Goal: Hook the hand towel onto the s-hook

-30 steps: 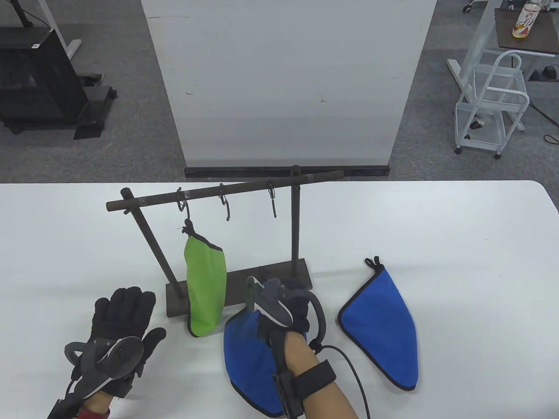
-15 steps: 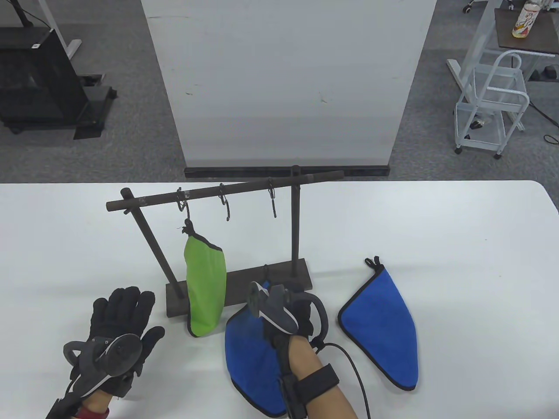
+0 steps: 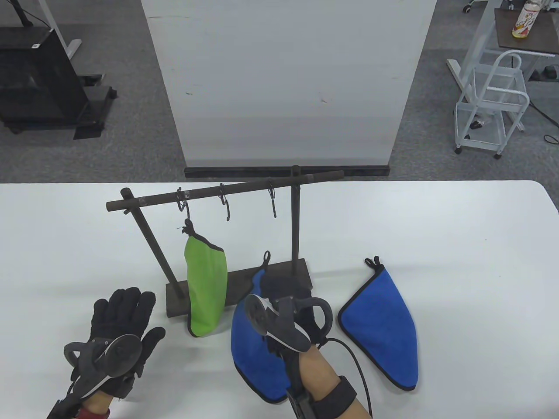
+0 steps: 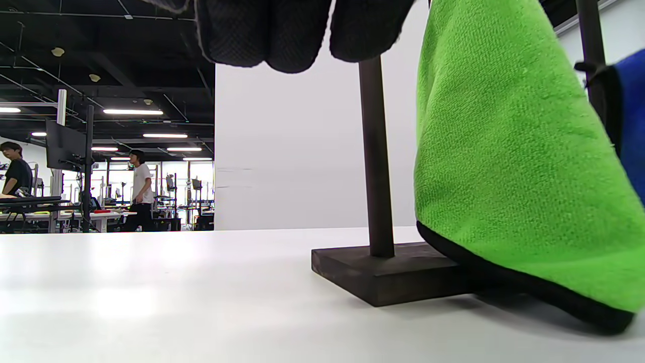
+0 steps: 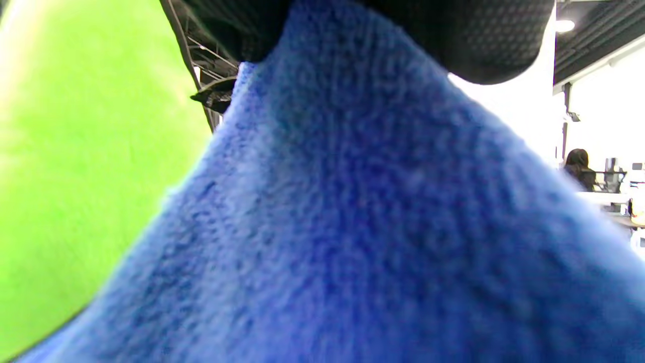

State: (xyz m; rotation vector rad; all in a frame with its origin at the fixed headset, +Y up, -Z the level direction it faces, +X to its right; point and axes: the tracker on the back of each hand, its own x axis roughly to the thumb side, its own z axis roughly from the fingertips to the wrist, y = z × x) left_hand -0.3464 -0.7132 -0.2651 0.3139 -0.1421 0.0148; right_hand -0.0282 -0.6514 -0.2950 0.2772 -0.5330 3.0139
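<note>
- Left hand (image 3: 118,331): laid flat on the counter (image 3: 458,244) near the front edge, fingers (image 4: 282,30) extended, nothing grasped.
- Right hand (image 3: 290,312): grip clenched on the upper part of the blue towel (image 3: 255,349), which is raised at its top, the lower end near the counter; its black loop (image 3: 266,257) is seen standing above the fingers.
- Second blue towel (image 3: 384,327): laid flat on the counter, to the right.
- Green towel (image 3: 205,283): hung from the leftmost hook (image 3: 185,211).
- Rack (image 3: 227,192): beyond the hands; the middle s-hook (image 3: 226,205) and right s-hook (image 3: 272,200) are seen bare.
</note>
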